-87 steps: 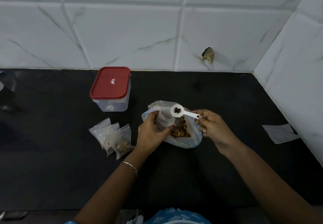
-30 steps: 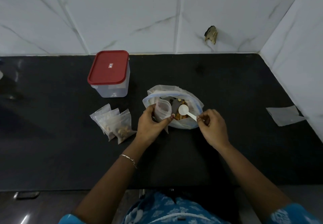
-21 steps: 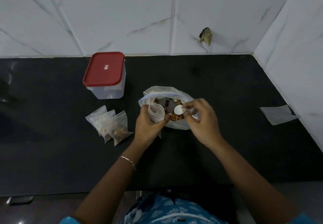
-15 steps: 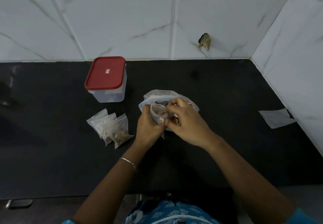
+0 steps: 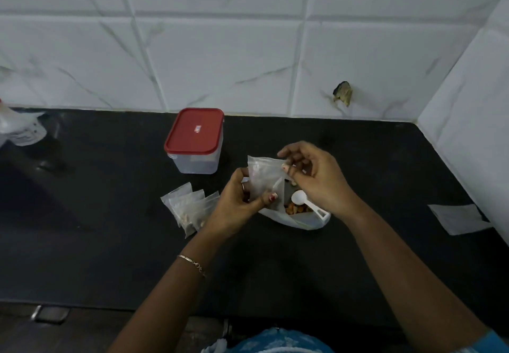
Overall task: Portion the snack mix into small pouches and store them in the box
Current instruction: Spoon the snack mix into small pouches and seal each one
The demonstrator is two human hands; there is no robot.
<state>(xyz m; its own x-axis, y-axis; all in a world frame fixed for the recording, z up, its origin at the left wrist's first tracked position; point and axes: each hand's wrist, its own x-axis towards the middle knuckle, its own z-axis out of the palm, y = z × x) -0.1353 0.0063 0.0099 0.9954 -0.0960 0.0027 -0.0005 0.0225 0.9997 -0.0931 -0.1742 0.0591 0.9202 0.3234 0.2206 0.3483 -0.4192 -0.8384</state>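
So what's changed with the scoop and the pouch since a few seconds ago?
The right hand let go of the white scoop, now lying in the snack bag, and pinches the top of the small pouch; the left hand holds it raised. The filled pouches and red-lidded box stayed put.

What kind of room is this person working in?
Most likely a home kitchen: a black countertop backed by white marble-look wall tiles, with a red-lidded storage box and a bag of snack mix on it.

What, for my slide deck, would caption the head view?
Left hand and right hand hold a small pouch over the snack bag, scoop inside.
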